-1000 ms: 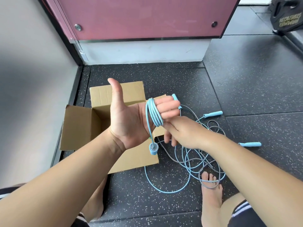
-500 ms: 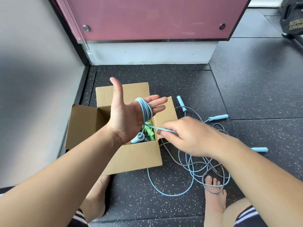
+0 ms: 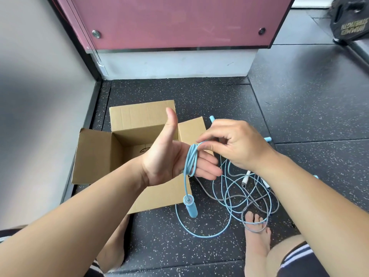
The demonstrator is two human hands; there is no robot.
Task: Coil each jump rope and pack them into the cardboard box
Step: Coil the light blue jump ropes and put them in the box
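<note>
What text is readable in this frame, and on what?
"HAMMER STRENGTH": likely reading; gold letters, upside down and blurred, on the black object at top right.
Dark printed mark inside the cardboard box: too small to read.
No other text visible.

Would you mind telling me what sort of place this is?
Probably a gym or fitness room: speckled rubber floor tiles, what looks like a black weight plate, and jump ropes.
</note>
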